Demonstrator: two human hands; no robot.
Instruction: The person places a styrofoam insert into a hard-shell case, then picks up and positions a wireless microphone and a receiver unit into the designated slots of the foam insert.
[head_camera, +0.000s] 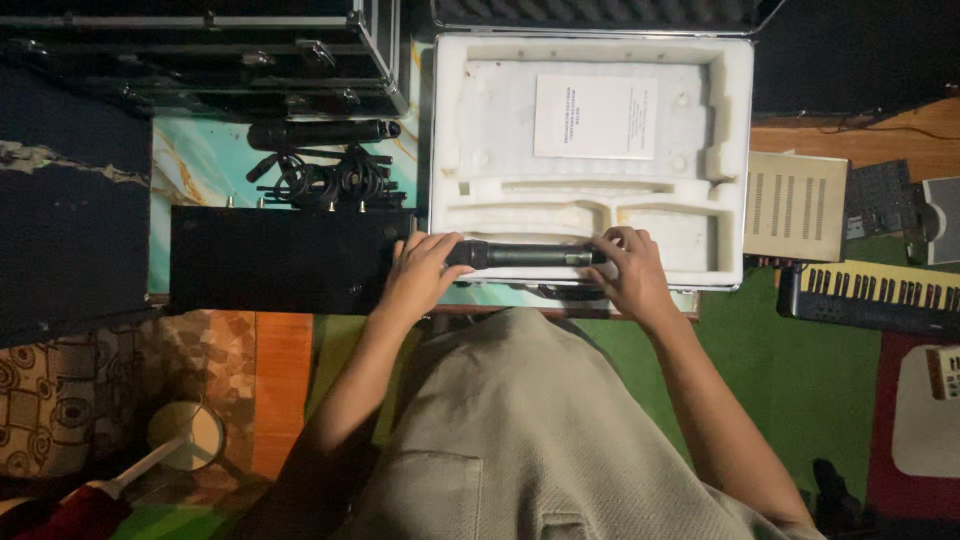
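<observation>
the handheld microphone (527, 255) lies with its long axis horizontal across the view, parallel to the front wall of the open foam-lined case (735, 100). which end carries the head cannot be told, because both ends sit under fingers. the microphone sits at the case's front edge, over the lowest foam slot.

left hand (420, 272): fingers curled and closed around the left end of the microphone, gripping it. the hand also lies just beside the right end of the black rectangular unit (280, 258).

right hand (628, 272): fingers bent and closed over the right end of the microphone, gripping it from above, with the thumb side toward the body.

inside the case, a white printed sheet (596, 116) rests flat on the upper foam area. a second microphone (322, 132) lies behind the black unit, also horizontal, next to a coiled black cable (325, 180). a black hard case (200, 50) stands at the upper left. to the right of the foam-lined case are a beige vented box (796, 205) and a keyboard instrument (870, 295).
</observation>
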